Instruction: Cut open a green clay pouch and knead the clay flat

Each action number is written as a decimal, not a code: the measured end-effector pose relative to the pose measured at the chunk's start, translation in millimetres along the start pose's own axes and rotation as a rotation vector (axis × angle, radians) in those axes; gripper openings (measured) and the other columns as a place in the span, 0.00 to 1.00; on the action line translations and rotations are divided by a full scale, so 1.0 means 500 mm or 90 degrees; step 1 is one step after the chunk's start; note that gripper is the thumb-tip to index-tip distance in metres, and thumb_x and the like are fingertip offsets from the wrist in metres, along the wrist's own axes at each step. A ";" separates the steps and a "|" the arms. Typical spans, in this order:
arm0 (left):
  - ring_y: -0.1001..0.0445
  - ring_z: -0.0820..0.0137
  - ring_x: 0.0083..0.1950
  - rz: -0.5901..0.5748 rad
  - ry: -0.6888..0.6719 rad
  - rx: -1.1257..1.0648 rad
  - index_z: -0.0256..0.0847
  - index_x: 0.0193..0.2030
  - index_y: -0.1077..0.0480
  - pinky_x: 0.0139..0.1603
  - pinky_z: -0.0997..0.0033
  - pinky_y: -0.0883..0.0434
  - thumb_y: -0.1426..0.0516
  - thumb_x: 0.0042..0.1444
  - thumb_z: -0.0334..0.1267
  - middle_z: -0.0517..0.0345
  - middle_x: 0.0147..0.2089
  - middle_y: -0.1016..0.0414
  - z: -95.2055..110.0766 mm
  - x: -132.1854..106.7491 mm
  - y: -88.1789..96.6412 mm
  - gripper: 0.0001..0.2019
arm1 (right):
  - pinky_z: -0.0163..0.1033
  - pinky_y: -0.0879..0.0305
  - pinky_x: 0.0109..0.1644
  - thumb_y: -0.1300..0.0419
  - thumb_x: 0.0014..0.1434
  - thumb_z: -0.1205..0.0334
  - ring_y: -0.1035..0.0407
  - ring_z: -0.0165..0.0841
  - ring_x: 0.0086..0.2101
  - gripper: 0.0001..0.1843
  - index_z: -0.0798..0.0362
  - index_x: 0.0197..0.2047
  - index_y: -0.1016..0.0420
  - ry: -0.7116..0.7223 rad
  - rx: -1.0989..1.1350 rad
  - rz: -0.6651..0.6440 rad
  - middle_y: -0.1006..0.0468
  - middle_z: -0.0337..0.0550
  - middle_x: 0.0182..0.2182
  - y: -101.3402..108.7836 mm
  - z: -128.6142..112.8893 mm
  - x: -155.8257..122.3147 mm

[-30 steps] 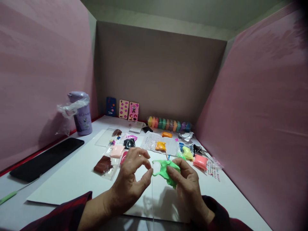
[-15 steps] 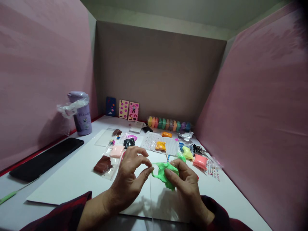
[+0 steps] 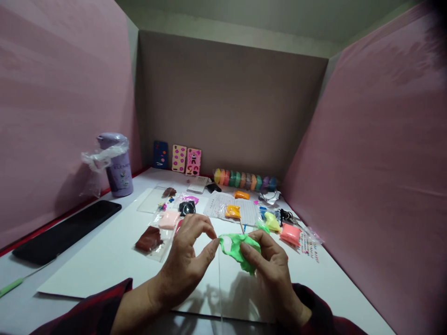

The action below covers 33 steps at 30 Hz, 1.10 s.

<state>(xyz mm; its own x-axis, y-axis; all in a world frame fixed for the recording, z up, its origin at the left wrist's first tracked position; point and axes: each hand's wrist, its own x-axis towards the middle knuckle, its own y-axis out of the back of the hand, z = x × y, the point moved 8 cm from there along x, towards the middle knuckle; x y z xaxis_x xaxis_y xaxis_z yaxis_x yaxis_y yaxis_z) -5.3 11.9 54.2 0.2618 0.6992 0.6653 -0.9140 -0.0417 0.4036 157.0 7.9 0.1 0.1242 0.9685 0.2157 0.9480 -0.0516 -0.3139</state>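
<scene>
A thin, ragged sheet of bright green modelling clay [image 3: 240, 251] hangs in the air over the white board. My right hand [image 3: 270, 263] grips its right side, thumb on the face and fingers behind. My left hand [image 3: 190, 258] pinches its far left edge between thumb and index fingertip, the other fingers curled above. Near that edge the sheet has a hole, leaving a thin loop of clay. Just beyond my right hand lie a bag of green clay [image 3: 263, 227], a yellow clay lump [image 3: 271, 222] and a coral clay packet [image 3: 290, 234].
Brown clay [image 3: 149, 238] and pale pink clay [image 3: 169, 219] lie left on plastic. An orange packet [image 3: 233, 211] rests on an open notebook [image 3: 251, 211]. A purple tumbler [image 3: 120, 174] and black phone-like slab [image 3: 70, 230] stand left. Decorated phone cases [image 3: 179, 158] lean at the back.
The clay's thin left edge has lifted slightly and now meets my left fingertips a little higher. Both hands have barely moved.
</scene>
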 end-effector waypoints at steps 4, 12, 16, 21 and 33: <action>0.36 0.66 0.44 0.004 -0.017 0.010 0.41 0.32 0.36 0.45 0.62 0.38 0.45 0.58 0.30 0.57 0.39 0.34 0.002 0.001 -0.001 0.04 | 0.29 0.45 0.23 0.30 0.46 0.55 0.41 0.25 0.20 0.17 0.53 0.28 0.35 -0.008 0.010 -0.002 0.33 0.33 0.19 -0.002 0.001 -0.002; 0.36 0.66 0.44 -0.009 -0.023 0.013 0.40 0.34 0.34 0.47 0.63 0.39 0.46 0.58 0.29 0.57 0.39 0.34 0.001 0.002 -0.007 0.04 | 0.28 0.47 0.23 0.31 0.47 0.56 0.44 0.23 0.20 0.17 0.53 0.30 0.36 0.005 0.002 -0.015 0.35 0.31 0.19 -0.012 -0.008 -0.008; 0.36 0.67 0.45 -0.026 -0.018 0.001 0.41 0.35 0.33 0.48 0.63 0.40 0.46 0.59 0.30 0.57 0.38 0.33 0.000 0.001 -0.010 0.04 | 0.28 0.47 0.23 0.31 0.47 0.56 0.44 0.23 0.20 0.18 0.53 0.29 0.36 0.003 0.001 -0.017 0.35 0.31 0.20 -0.011 -0.008 -0.008; 0.34 0.67 0.46 -0.031 0.083 -0.071 0.41 0.37 0.32 0.48 0.66 0.39 0.46 0.60 0.36 0.56 0.41 0.31 -0.020 0.001 -0.008 0.03 | 0.29 0.47 0.23 0.31 0.48 0.56 0.43 0.23 0.21 0.17 0.53 0.30 0.36 0.005 0.003 -0.026 0.35 0.32 0.20 -0.012 -0.007 -0.007; 0.32 0.69 0.38 -0.112 0.403 -0.391 0.38 0.35 0.29 0.40 0.71 0.37 0.39 0.51 0.46 0.58 0.34 0.27 -0.079 -0.015 -0.058 0.13 | 0.29 0.44 0.24 0.31 0.49 0.57 0.40 0.24 0.22 0.15 0.53 0.30 0.33 0.019 0.010 -0.003 0.33 0.33 0.21 0.003 0.000 -0.002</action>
<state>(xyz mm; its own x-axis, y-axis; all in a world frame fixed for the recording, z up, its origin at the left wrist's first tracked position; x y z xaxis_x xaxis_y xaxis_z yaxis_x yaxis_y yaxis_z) 7.0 36.0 12.5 0.3600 0.9293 0.0821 -0.9289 0.3652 -0.0614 158.5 6.7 -0.7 0.1284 0.9611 0.2445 0.9440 -0.0429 -0.3271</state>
